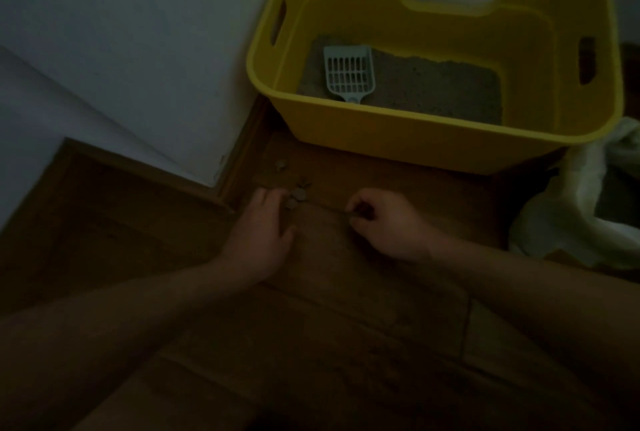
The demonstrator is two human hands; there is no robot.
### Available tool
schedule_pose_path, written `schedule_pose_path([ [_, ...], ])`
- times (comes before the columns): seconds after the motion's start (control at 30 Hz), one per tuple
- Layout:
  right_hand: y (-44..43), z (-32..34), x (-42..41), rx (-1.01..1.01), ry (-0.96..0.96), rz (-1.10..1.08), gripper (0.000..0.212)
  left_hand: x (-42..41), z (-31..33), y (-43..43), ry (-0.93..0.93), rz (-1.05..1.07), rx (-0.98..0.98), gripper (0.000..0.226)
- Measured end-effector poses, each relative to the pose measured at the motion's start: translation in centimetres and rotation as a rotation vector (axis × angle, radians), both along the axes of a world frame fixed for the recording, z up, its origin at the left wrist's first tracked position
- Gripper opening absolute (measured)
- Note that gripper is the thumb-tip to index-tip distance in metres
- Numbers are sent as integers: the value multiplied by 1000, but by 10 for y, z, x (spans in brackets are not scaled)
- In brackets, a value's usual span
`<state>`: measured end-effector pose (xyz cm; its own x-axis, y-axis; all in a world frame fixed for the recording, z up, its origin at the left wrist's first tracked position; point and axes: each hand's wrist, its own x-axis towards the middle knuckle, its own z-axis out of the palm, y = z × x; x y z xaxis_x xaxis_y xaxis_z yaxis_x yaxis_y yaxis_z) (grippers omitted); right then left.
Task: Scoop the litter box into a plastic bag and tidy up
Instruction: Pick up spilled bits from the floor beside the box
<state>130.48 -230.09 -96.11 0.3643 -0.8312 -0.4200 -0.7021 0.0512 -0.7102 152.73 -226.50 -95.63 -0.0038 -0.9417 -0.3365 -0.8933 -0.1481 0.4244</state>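
The yellow litter box [433, 150] stands on the floor against the wall [138, 32]. A pale scoop [348, 72] lies inside it on the grey litter [433, 87]. In front of the box, some clumps [298, 193] lie spilled on the wooden floor [329, 326]. The left hand [263, 226] lies flat, fingers straight, with its tips touching the clumps. The right hand [384, 222] is curled, its fingertips and thumb pinching a small dark piece that looks like one of the clumps. A white plastic bag [568, 222] sits open at the right, just beside the box. The room is very dim.
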Motion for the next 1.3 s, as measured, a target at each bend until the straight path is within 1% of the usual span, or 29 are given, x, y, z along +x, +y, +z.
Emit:
schedule_pose_path([
  [0.17,-20,-8,32,136,-127,-121,14,11,-9,-20,31,19,-25,44],
  [0.27,-27,-18,42,218,-170,-189,23,11,-22,-30,7,43,-13,36],
  [0.33,-32,-23,45,225,-173,-199,19,10,-30,-35,-8,42,-17,34],
  [0.4,-36,-26,48,193,-152,-177,10,8,-36,-39,-31,38,-13,31],
  [0.43,-37,-27,49,168,-144,-163,9,7,-38,-41,-38,35,-9,30],
  [0.6,-45,-33,60,60,-116,-38,26,8,-42,-47,-18,-2,9,19],
  [0.7,-52,-32,68,-48,-65,85,34,13,-41,-48,78,53,-29,25],
  [0.77,-56,-30,74,-98,-27,152,35,16,-38,-50,96,83,-67,25],
  [0.9,-56,-34,82,-178,94,268,29,17,-30,-63,65,67,-168,25],
  [1.03,-57,-38,77,-187,97,264,16,14,-30,-75,82,-9,-219,24],
  [1.17,-59,-36,64,-188,66,225,12,12,-36,-83,62,-40,-212,20],
  [1.3,-61,-35,57,-169,116,209,18,13,-37,-88,54,-20,-214,14],
])
